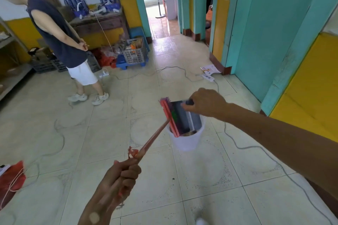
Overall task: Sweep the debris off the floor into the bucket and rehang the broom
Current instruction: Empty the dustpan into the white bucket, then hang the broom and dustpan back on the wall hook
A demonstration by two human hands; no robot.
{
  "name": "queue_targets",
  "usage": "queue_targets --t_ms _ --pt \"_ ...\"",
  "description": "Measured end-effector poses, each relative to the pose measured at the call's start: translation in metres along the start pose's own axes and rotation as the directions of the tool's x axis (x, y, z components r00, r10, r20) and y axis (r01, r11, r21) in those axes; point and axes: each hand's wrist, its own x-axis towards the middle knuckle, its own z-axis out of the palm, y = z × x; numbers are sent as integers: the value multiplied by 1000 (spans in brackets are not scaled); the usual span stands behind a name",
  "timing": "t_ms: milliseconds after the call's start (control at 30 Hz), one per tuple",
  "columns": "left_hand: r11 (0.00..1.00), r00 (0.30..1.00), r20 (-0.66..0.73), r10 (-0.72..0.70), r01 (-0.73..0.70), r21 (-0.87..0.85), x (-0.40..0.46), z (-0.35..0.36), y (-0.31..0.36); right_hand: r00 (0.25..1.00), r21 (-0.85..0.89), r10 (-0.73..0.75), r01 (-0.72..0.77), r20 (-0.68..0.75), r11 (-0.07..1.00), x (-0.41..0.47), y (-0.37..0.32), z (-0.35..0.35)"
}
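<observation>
A white bucket (185,141) stands on the tiled floor in the middle of the view. My left hand (119,179) grips the red handle of a broom (152,138). Its red head with purple bristles (167,113) is raised over the bucket's left rim. My right hand (205,103) holds the dark handle of a grey dustpan (184,117), tipped steeply into the bucket's mouth. The broom head rests against the pan's face. Some brownish debris shows inside the bucket below the pan.
A person in a dark top and white shorts (73,51) stands at the left. Grey cables (256,148) snake over the floor, with a power strip (208,77) beyond the bucket. Crates (134,53) sit by the far wall. A red bag (12,179) lies at the lower left.
</observation>
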Motion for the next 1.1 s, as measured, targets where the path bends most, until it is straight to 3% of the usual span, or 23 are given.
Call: queue_targets --t_ms 33,167,300,400,467,533,633,767,833,867,933,967,1033,1100 --pt "1000 999 36 -27 27 11 1 12 4 996 75 80 -78 -35 994 5 9 -1" --pt "979 988 -125 90 -65 194 15 53 15 938 257 337 -306 -83 917 17 39 1" --pt "945 984 -71 165 -137 298 28 77 26 889 349 439 -374 -131 859 30 60 -8" --pt "888 958 3 286 -265 376 37 96 44 860 417 496 -409 -122 812 46 73 -23" --pt "827 926 -8 378 -333 453 45 116 63 812 623 583 -441 -31 647 62 82 -41" --pt "779 884 4 467 -413 472 51 139 88 767 819 630 -437 123 372 76 92 -67" --pt "694 811 149 565 -565 447 55 177 128 788 934 531 -355 311 -20 96 111 -104" --pt "388 651 356 670 -716 581 66 233 162 851 901 393 -188 348 -390 116 119 -141" --pt "116 536 423 731 -708 697 73 259 171 863 849 387 -85 324 -522 122 117 -155" --pt "-86 447 467 763 -645 759 78 271 179 863 808 398 -20 312 -589 126 116 -160" --pt "-494 285 594 752 -353 795 89 293 191 846 718 449 118 289 -686 134 112 -172" --pt "-591 237 641 729 -254 766 95 305 194 826 706 495 180 270 -685 138 111 -177" --pt "-607 202 685 700 -337 719 109 328 193 786 720 577 269 219 -640 147 108 -187" --pt "-509 197 690 696 -543 668 128 346 185 770 690 615 353 169 -632 153 105 -197"
